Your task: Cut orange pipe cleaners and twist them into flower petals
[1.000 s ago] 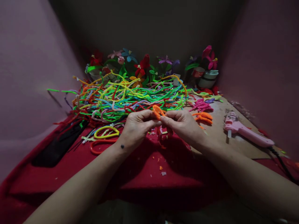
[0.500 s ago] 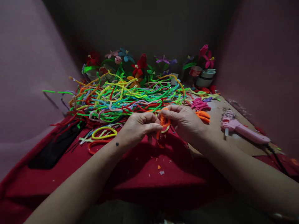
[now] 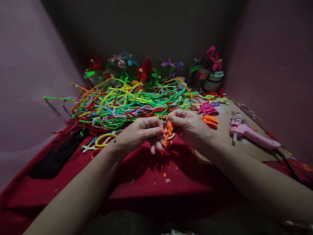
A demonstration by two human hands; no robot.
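Observation:
My left hand [image 3: 143,132] and my right hand [image 3: 189,127] meet at the middle of the table, both pinched on a bent orange pipe cleaner [image 3: 168,130] that hangs twisted between the fingertips. Behind them lies a big tangled heap of coloured pipe cleaners [image 3: 127,102]. A yellow pipe cleaner loop [image 3: 105,139] lies just left of my left hand on the red cloth [image 3: 146,182].
A pink glue gun [image 3: 249,132] with a black cord lies on the board at the right. Orange [image 3: 209,120] and pink folded petal pieces [image 3: 207,109] sit beside my right hand. Finished pipe-cleaner flowers [image 3: 144,68] and a pot [image 3: 213,81] line the back. Pink walls close both sides.
The orange pipe cleaner went from a loop held up between the fingers to a tighter twisted piece hanging down; both hands shifted slightly and kept their grip.

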